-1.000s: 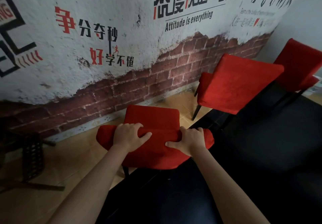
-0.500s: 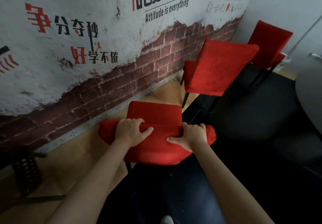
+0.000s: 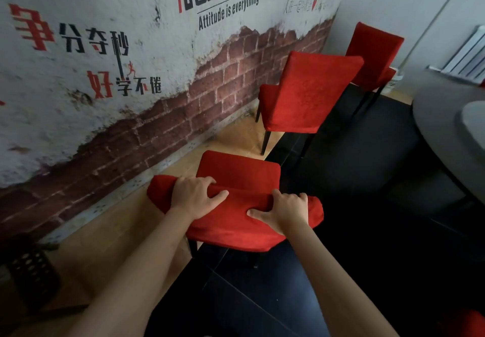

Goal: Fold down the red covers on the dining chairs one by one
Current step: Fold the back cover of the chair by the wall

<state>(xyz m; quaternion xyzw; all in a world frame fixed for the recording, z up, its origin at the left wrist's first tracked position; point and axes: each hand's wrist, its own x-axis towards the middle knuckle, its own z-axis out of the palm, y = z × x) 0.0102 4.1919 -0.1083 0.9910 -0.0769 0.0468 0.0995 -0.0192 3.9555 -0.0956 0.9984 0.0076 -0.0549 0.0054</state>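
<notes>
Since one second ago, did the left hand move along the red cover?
No. The left hand grips the same bunched fold of the red cover, beside the chair seat; only the camera turned.

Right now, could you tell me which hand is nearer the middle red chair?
Right. The right hand grips the near cover's end toward the middle chair; the left hand is farther, toward the wall.

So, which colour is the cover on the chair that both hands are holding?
Plain red, no pattern, seen in the head view: the cover.
</notes>
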